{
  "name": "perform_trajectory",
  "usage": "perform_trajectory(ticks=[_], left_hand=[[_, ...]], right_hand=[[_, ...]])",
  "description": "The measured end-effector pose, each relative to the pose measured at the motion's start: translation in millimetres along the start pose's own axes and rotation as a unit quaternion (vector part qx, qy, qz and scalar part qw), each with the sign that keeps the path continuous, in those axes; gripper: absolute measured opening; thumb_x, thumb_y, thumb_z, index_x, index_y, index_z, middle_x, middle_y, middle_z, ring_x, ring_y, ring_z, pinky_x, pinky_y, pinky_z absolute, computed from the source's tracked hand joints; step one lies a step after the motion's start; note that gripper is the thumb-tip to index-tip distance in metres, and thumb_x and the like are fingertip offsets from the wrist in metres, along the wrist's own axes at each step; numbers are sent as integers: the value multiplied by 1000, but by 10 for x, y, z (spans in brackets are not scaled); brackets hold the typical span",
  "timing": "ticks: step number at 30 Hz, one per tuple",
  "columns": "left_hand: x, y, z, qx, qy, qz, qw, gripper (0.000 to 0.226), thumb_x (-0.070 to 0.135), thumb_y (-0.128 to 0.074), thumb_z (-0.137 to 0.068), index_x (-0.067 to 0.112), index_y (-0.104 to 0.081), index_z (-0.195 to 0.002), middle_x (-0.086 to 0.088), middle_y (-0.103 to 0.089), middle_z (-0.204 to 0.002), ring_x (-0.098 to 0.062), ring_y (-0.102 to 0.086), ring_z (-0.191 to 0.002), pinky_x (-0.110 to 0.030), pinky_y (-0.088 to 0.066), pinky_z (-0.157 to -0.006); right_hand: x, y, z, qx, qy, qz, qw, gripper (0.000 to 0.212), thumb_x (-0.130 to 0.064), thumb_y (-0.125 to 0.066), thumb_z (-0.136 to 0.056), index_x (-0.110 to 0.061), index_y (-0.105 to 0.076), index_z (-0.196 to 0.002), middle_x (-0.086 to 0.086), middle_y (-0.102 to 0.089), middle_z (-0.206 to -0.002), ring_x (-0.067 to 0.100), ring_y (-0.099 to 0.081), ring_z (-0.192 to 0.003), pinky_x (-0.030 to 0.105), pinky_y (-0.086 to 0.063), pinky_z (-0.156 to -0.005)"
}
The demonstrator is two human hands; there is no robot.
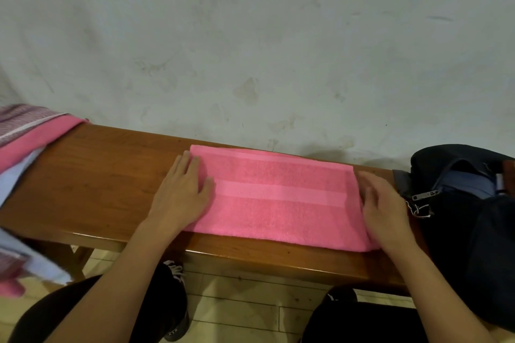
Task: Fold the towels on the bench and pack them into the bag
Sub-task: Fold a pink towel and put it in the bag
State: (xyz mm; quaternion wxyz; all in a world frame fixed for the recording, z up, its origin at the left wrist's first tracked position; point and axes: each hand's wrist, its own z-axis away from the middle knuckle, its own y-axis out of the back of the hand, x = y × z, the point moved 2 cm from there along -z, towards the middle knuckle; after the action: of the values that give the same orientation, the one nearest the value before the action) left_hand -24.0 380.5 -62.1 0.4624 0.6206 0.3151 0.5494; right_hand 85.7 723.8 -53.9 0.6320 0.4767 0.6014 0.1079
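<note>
A pink towel (278, 198), folded into a long rectangle, lies flat on the wooden bench (92, 175). My left hand (181, 189) rests flat on the towel's left end, fingers straight. My right hand (381, 203) lies on the towel's right end with fingers relaxed. At the bench's right end stands a dark bag (468, 203), its zip open and a blue lining showing inside. A heap of other towels (25, 136), pink, white and patterned, sits at the bench's left end and hangs over its front edge.
A stained pale wall (250, 36) runs directly behind the bench. Below the bench edge are a light wooden floor (237, 306), my dark trousers and my shoes. Bare bench surface lies between the heap and the folded towel.
</note>
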Motion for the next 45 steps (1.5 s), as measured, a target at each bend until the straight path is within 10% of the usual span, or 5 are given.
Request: perform_trajectory(ticks=[4,10,23,45], left_hand=[[-129,181,246,35,86,33,995,53,38,-52,-98,10,-43,-143,-7,-40,-148,-23,-34,-138,-42,-36,-110],[-288,336,401,16,151,125,980,32,33,-65,-92,11,-62,-115,2,-59,-97,-9,-53,-80,-20,-41,-63],[-356,391,703,34,181,299,936,21,15,-74,-86,18,-66,-105,2,-68,-103,-17,-59,-104,-37,-47,-86],[-225,444,777,-82,130,348,925,17,26,-65,-92,11,-73,-89,6,-72,-98,-12,-66,-90,-16,-44,-61]], right_hand=[[89,164,107,34,-88,-17,995,17,-14,-52,-101,-16,-68,-105,-3,-68,-90,15,-65,-87,49,-55,-92],[86,238,316,-36,-150,-22,988,20,-28,-55,-100,-19,-71,-90,-2,-69,-80,16,-65,-78,43,-55,-84],[41,313,643,-111,-142,-59,982,12,-27,-79,-81,-19,-71,-86,-4,-66,-93,11,-58,-89,22,-37,-64],[4,258,649,-48,-133,-73,987,12,-28,-77,-84,-19,-69,-84,-8,-65,-91,3,-54,-85,23,-36,-64]])
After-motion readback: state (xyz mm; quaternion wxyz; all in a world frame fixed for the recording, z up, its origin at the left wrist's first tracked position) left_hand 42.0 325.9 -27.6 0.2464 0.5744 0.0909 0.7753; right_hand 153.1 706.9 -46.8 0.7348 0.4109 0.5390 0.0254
